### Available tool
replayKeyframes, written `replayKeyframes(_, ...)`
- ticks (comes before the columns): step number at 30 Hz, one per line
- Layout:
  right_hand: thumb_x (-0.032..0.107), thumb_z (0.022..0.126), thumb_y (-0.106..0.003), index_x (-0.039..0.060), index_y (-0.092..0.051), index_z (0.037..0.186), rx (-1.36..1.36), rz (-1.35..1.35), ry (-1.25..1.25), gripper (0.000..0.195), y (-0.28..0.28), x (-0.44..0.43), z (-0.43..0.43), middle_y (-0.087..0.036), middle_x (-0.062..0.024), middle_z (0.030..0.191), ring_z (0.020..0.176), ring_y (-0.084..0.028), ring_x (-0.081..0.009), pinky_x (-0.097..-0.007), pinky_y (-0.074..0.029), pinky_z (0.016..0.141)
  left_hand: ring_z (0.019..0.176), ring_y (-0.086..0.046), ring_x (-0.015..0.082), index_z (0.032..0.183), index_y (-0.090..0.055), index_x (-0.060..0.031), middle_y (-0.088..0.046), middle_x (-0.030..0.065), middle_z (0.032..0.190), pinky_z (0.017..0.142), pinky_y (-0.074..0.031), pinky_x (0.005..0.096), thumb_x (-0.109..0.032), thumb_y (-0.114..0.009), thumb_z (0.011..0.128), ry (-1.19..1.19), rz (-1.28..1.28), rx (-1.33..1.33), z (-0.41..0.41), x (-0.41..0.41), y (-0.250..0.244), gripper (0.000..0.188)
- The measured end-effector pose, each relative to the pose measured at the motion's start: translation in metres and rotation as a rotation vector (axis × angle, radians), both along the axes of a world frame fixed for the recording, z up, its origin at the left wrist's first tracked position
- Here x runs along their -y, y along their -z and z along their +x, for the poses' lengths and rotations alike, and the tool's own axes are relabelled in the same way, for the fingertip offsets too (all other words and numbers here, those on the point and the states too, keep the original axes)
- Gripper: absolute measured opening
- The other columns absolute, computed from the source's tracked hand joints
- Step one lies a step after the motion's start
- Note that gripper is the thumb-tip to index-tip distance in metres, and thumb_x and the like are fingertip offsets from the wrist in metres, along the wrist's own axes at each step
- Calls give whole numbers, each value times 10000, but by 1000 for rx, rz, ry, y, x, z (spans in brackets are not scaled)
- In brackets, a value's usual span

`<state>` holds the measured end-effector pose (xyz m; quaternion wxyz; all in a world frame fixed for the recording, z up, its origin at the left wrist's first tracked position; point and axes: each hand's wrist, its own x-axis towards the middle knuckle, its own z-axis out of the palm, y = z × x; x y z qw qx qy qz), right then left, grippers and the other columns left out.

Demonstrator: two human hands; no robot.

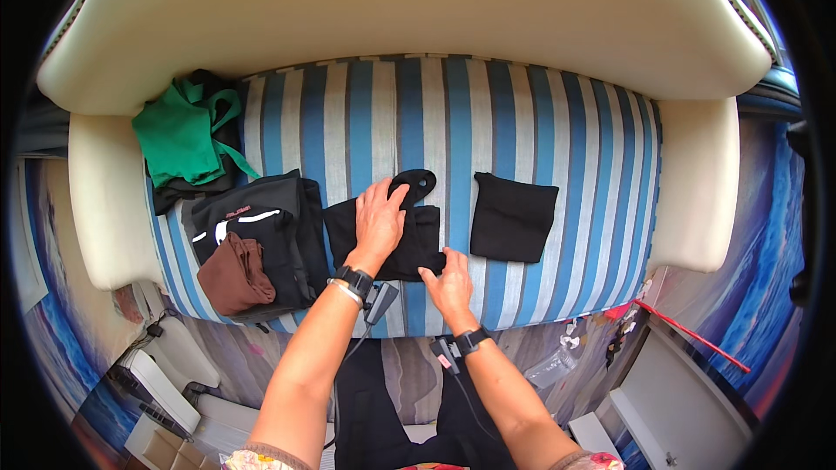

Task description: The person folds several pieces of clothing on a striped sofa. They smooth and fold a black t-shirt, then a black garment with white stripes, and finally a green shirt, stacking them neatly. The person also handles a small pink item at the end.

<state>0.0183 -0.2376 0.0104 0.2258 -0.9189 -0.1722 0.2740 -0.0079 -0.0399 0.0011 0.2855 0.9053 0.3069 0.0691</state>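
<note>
A black cloth garment (418,241) lies on the striped seat cushion (460,117) before me, with a looped strap at its top. My left hand (379,219) rests over its upper middle, fingers spread near the strap; whether it pinches the cloth is unclear. At the garment's lower right edge is my right hand (449,277), thumb and forefinger apart at the corner. A folded black cloth (514,217) lies flat to the right. On the left is a pile of dark garments (294,235) with a folded brown cloth (236,274) on top.
A green garment with straps (176,134) lies on dark cloth at the back left. Cream armrests (695,183) and a padded backrest (418,6) bound the seat. A clear plastic container (552,367) and a red stick (692,334) are below right. Cables run from both wrist devices.
</note>
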Motion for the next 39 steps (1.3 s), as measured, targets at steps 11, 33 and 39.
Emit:
replayKeyframes(11,241,773,-828,62,-684,933,-52,12,-12,279,-10,-3,-16,-653,-129,887,865,-643,-379,-494,-495,775,1061,-605,326,957,-686,-66,-682,84,1036,914,-467,459,-14,-763,757,96,-193,63,-30,6,-45,220)
replayKeyframes(33,135,829,-676,30,-746,1029,-222,255,-22,236,-65,-17,-25,-710,-172,956,912,-688,-385,-438,-555,798,914,-601,291,1119,-719,-107,-654,68,861,904,-444,435,-51,-733,761,347,-207,-97,-100,7,-39,363)
replayKeyframes(39,37,876,-677,-42,-700,1043,-10,565,61,187,-130,-91,63,-698,-90,913,836,-659,-146,-294,-535,775,897,-639,365,1046,-677,-22,-646,141,902,801,-520,435,-6,-648,836,-1,-313,287,-32,-65,-133,213)
